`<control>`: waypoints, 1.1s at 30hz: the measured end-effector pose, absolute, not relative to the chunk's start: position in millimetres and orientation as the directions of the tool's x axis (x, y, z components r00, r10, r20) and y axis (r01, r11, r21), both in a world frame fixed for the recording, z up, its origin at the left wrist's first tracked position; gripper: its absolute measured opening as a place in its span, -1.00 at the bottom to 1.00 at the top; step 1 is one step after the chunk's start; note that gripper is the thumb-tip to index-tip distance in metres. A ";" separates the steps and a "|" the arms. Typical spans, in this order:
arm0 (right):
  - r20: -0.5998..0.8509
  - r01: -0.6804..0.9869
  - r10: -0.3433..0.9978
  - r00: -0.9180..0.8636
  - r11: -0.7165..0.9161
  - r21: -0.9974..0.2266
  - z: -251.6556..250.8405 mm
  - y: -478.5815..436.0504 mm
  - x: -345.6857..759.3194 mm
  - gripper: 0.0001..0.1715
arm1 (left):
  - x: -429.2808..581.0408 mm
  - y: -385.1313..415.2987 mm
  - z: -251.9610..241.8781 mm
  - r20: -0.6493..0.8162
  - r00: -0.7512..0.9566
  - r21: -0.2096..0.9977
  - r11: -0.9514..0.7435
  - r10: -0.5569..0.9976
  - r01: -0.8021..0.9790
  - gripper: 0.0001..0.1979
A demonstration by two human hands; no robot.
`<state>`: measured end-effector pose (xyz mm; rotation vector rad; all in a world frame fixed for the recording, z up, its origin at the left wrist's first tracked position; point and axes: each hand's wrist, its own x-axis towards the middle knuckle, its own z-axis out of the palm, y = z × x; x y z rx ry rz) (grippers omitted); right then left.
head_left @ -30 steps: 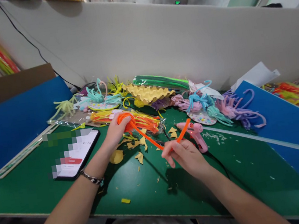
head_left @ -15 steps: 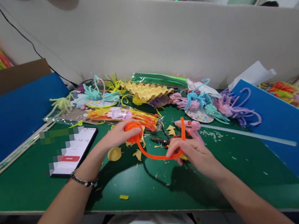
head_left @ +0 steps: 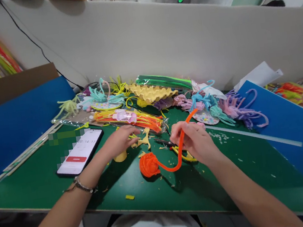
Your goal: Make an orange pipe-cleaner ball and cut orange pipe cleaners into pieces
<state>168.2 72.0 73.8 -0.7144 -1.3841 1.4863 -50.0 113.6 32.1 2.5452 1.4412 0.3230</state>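
From an orange ball of wound pipe cleaner [head_left: 149, 165] a loose end curves up to my right hand [head_left: 196, 139], which pinches it between thumb and fingers. The ball hangs or rests low over the green table; I cannot tell whether it touches. My left hand [head_left: 120, 142] is off the ball, fingers apart, above a small yellow cup-like piece [head_left: 120, 156] and yellow scraps [head_left: 145, 139]. Scissors [head_left: 165, 142] with dark blades and yellow handles lie partly behind the right hand. A pink glue gun [head_left: 200, 124] is mostly hidden by that hand.
A phone [head_left: 79, 153] lies at the left. Bagged orange and yellow pipe cleaners [head_left: 141, 120], a yellow egg-carton piece [head_left: 152, 92] and pastel pipe-cleaner bundles [head_left: 199, 101] line the back. A glue stick [head_left: 259, 137] lies right. Blue panels [head_left: 288, 143] stand at both sides.
My left hand has let go of the orange ball and moved left, its fingers now spread. The ball has dropped lower, while my right hand has risen slightly, still holding the loose end.
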 end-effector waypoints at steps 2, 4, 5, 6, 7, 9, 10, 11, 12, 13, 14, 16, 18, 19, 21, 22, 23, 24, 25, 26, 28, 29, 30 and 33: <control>0.198 -0.320 0.931 -0.308 0.095 -0.943 74.0 77.5 167.4 -0.65 | -56.7 121.0 28.7 0.076 0.479 0.211 -0.483 0.875 0.850 -0.82; 0.190 -0.384 0.960 -0.205 0.099 -0.918 74.8 83.4 169.2 -0.69 | -58.2 123.7 25.9 0.056 0.477 0.167 -0.479 0.877 0.862 -0.85; 0.173 -0.405 0.972 -0.160 0.095 -0.909 75.2 85.9 171.0 -0.70 | -57.3 123.6 25.2 0.052 0.476 0.149 -0.478 0.878 0.866 -0.85; 0.154 -0.417 0.980 -0.128 0.087 -0.905 75.4 87.9 173.2 -0.71 | -55.7 123.0 24.8 0.053 0.473 0.135 -0.476 0.879 0.869 -0.84; 0.135 -0.422 0.985 -0.110 0.077 -0.904 75.3 89.1 175.6 -0.70 | -54.0 122.1 24.7 0.059 0.469 0.125 -0.473 0.881 0.872 -0.84; 0.110 -0.415 0.989 -0.102 0.059 -0.908 74.3 89.2 180.2 -0.69 | -50.9 120.7 24.7 0.080 0.457 0.120 -0.463 0.886 0.878 -0.84; 0.104 -0.406 0.988 -0.111 0.050 -0.913 73.5 88.3 182.1 -0.69 | -50.0 120.4 24.6 0.093 0.445 0.123 -0.454 0.891 0.882 -0.85; 0.100 -0.395 0.987 -0.125 0.043 -0.918 72.7 86.8 183.6 -0.68 | -49.7 120.4 24.3 0.107 0.432 0.133 -0.443 0.895 0.886 -0.86; 0.096 -0.382 0.985 -0.143 0.034 -0.924 72.0 85.2 184.7 -0.68 | -49.8 120.7 23.9 0.120 0.418 0.147 -0.433 0.900 0.889 -0.88; 0.092 -0.368 0.982 -0.164 0.025 -0.929 71.6 83.5 185.5 -0.67 | -50.3 121.4 23.4 0.132 0.405 0.169 -0.423 0.905 0.890 -0.90; 0.088 -0.356 0.979 -0.186 0.016 -0.935 71.6 82.1 186.1 -0.66 | -51.1 122.3 23.1 0.144 0.392 0.196 -0.414 0.909 0.889 -0.91; 0.081 -0.341 0.972 -0.220 0.002 -0.940 72.4 80.3 186.8 -0.64 | -53.6 124.9 22.8 0.175 0.356 0.267 -0.392 0.918 0.880 -0.90; 0.086 -0.338 0.970 -0.228 0.004 -0.941 73.9 80.3 187.5 -0.64 | -56.8 128.6 23.2 0.215 0.291 0.345 -0.352 0.932 0.870 -0.85; 0.090 -0.337 0.970 -0.225 0.009 -0.942 74.6 80.9 187.9 -0.63 | -58.6 130.7 23.6 0.233 0.249 0.384 -0.324 0.940 0.865 -0.82; 0.095 -0.324 0.972 -0.214 0.021 -0.946 75.2 82.6 188.5 -0.63 | -62.1 134.9 24.2 0.253 0.166 0.458 -0.269 0.953 0.847 -0.78; 0.095 -0.315 0.973 -0.210 0.025 -0.949 75.2 83.4 188.7 -0.63 | -63.5 136.5 24.6 0.255 0.134 0.493 -0.248 0.958 0.834 -0.77; 0.095 -0.306 0.973 -0.210 0.027 -0.952 75.0 84.1 188.8 -0.63 | -64.6 137.6 25.1 0.256 0.109 0.527 -0.233 0.960 0.817 -0.77; 0.095 -0.300 0.972 -0.215 0.026 -0.954 74.7 84.6 188.8 -0.63 | -65.2 138.0 25.9 0.259 0.090 0.559 -0.225 0.962 0.798 -0.77; 0.093 -0.295 0.970 -0.223 0.023 -0.955 74.3 84.8 188.7 -0.63 | -65.2 137.5 27.0 0.265 0.076 0.589 -0.224 0.961 0.776 -0.77; 0.088 -0.287 0.968 -0.234 0.017 -0.958 74.0 84.9 188.7 -0.63 | -64.7 136.1 28.4 0.275 0.066 0.616 -0.228 0.959 0.754 -0.76; 0.063 -0.246 0.966 -0.252 -0.001 -0.969 73.1 84.6 188.8 -0.63 | -62.4 131.7 32.2 0.302 0.050 0.662 -0.247 0.952 0.708 -0.72; 0.046 -0.217 0.966 -0.254 -0.010 -0.976 72.6 84.5 189.1 -0.62 | -61.0 129.3 34.3 0.317 0.045 0.679 -0.259 0.948 0.687 -0.71; 0.030 -0.191 0.968 -0.251 -0.019 -0.981 72.1 84.4 189.5 -0.63 | -59.6 127.1 36.3 0.329 0.042 0.692 -0.271 0.944 0.669 -0.71; 0.008 -0.174 0.973 -0.232 -0.034 -0.984 70.7 84.7 191.4 -0.63 | -56.7 124.4 40.7 0.351 0.034 0.718 -0.292 0.936 0.632 -0.73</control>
